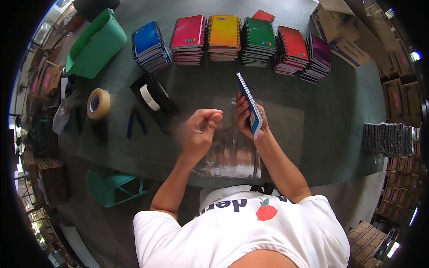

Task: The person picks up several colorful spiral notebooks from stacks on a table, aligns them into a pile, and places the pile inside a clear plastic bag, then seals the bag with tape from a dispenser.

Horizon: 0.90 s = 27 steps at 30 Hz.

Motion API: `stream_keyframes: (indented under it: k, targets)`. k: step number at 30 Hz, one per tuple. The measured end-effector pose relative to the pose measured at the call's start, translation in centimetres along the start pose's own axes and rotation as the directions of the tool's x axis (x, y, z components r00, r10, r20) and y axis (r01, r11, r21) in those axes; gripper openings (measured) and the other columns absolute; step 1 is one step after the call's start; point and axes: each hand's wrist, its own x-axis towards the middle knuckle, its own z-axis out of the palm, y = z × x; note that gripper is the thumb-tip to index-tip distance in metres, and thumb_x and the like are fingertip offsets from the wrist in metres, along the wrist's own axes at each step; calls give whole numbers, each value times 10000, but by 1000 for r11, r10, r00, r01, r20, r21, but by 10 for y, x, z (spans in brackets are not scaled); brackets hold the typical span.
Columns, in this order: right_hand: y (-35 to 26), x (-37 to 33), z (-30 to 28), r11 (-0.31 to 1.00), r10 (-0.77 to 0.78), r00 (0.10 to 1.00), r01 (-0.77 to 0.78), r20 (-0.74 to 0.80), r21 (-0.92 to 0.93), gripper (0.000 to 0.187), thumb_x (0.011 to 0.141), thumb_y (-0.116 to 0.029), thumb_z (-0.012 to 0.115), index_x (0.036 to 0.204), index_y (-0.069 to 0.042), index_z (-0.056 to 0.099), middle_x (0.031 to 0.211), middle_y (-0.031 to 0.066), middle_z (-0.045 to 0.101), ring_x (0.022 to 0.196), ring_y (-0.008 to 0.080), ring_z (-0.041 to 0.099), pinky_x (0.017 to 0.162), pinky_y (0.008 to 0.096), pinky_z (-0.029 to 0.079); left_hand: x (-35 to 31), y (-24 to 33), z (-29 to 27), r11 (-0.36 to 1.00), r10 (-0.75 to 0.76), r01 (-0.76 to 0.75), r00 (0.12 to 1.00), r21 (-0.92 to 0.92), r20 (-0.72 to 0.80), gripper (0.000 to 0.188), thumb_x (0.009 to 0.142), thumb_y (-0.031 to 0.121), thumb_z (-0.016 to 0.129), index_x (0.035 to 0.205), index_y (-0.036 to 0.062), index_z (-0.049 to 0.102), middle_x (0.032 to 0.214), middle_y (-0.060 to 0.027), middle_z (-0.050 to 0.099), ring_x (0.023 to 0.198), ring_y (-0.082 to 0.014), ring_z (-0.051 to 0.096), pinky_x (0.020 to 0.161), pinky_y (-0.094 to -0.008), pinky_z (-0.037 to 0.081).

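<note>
Across the lower centre of the frame, a clear plastic sheet point(232, 170) is being supported near the curved front edge of the dark green table point(339, 134). Above it, a blue-covered spiral notebook point(251, 100) is being grasped by the right hand point(263, 121), its wire-bound long side being slanted from upper left to lower right. To its left, apart, the left hand point(196, 131) is being held curled, thumb against forefinger, nothing being seen between. Leftward room is being limited by a black tape dispenser point(166, 107); wider tabletop is being left bare at centre right. Along the top, six notebook stacks point(224, 38) are being displayed.
</note>
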Motion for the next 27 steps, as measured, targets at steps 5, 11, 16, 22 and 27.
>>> stream_keyframes:
  k: [5, 11, 16, 22, 27]
  targets:
    - [2, -12, 6, 908, -118, 993, 99, -23, -407, 272, 872, -239, 633, 1015, -12, 588, 876, 79, 657, 730, 176, 657, 645, 308, 569, -3, -2, 21, 990, -41, 57, 991, -127, 129, 263, 905, 240, 604, 983, -9, 632, 830, -32, 644, 735, -60, 575, 667, -189, 450]
    - [-4, -36, 30, 235, -415, 904, 212, 99, -949, 294, 786, -188, 737, 963, 10, 613, 849, 101, 665, 709, 168, 663, 649, 325, 573, 4, 5, 27, 921, -222, 280, 948, -270, 227, 400, 877, 286, 638, 1111, -36, 604, 860, -41, 655, 744, -67, 583, 660, -204, 470]
    - [-3, -45, 23, 173, -424, 903, 159, 73, -972, 297, 758, -140, 760, 973, 24, 638, 861, 96, 669, 730, 153, 660, 673, 290, 560, 4, -5, 31, 932, -223, 267, 956, -246, 192, 330, 865, 219, 661, 1082, -25, 620, 836, -30, 654, 741, -58, 575, 657, -201, 467]
    - [-3, -44, 17, 196, -420, 907, 120, 27, -973, 291, 761, -140, 757, 968, 22, 633, 864, 83, 662, 743, 138, 649, 679, 285, 552, 4, -13, 30, 957, -213, 240, 962, -160, 170, 246, 848, 183, 681, 998, -6, 635, 793, -13, 651, 740, -54, 579, 648, -207, 473]
    - [0, -43, 18, 238, -468, 883, 96, -28, -967, 315, 770, -144, 743, 994, 19, 592, 892, 90, 648, 762, 151, 648, 683, 301, 555, 29, -12, 16, 997, -13, -6, 974, 81, 224, 240, 810, 173, 707, 949, -5, 627, 848, -64, 655, 752, -109, 604, 652, -252, 487]
